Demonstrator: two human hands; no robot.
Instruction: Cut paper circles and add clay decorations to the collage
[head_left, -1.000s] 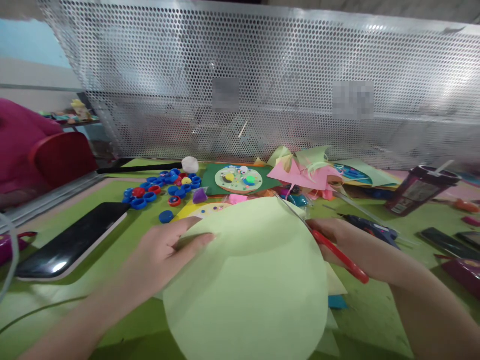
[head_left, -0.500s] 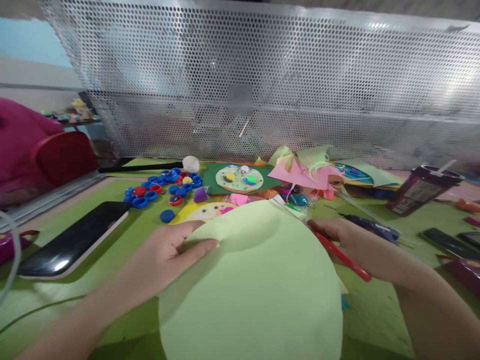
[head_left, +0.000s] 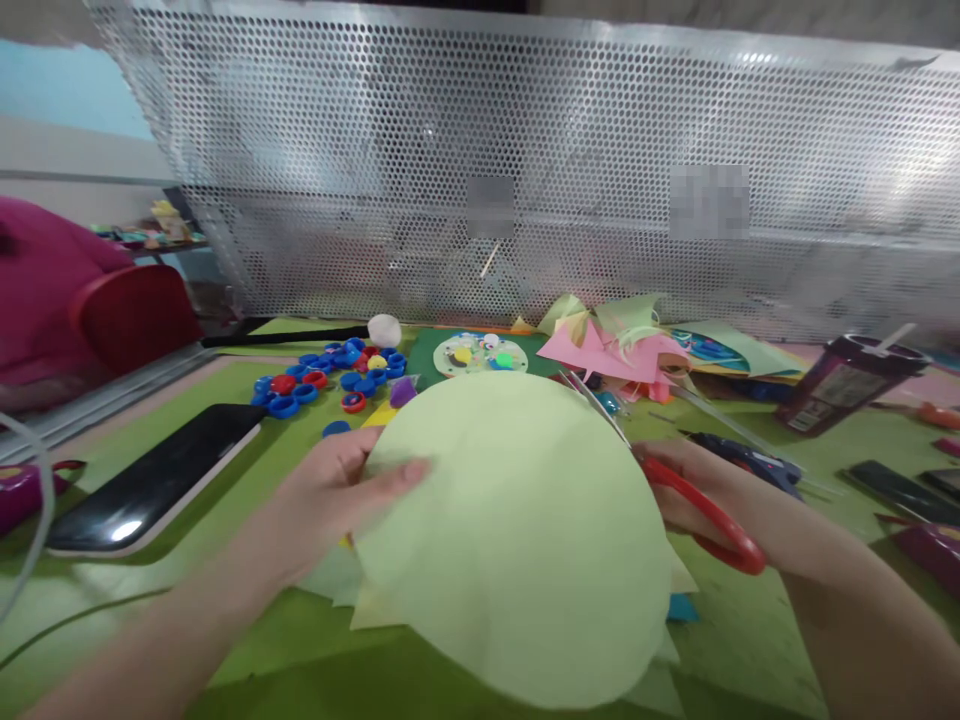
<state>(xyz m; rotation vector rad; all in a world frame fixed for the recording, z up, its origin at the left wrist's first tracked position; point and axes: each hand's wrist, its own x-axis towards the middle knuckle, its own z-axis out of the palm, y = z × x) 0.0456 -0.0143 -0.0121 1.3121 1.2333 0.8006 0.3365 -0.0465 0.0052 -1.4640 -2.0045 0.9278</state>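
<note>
Left grip (head_left: 328,492) on paper (head_left: 517,530), caps (head_left: 351,381) beyond

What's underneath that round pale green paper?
Pale yellowish paper corners and a small blue paper corner poke out beneath the round pale green paper; whatever lies under its middle is covered.

From my head, one camera looks forward and down across the green table (head_left: 742,640), close above my left hand (head_left: 326,500) and right hand (head_left: 691,462) on the near side, facing a perforated metal screen (head_left: 570,120) on the far side.
</note>
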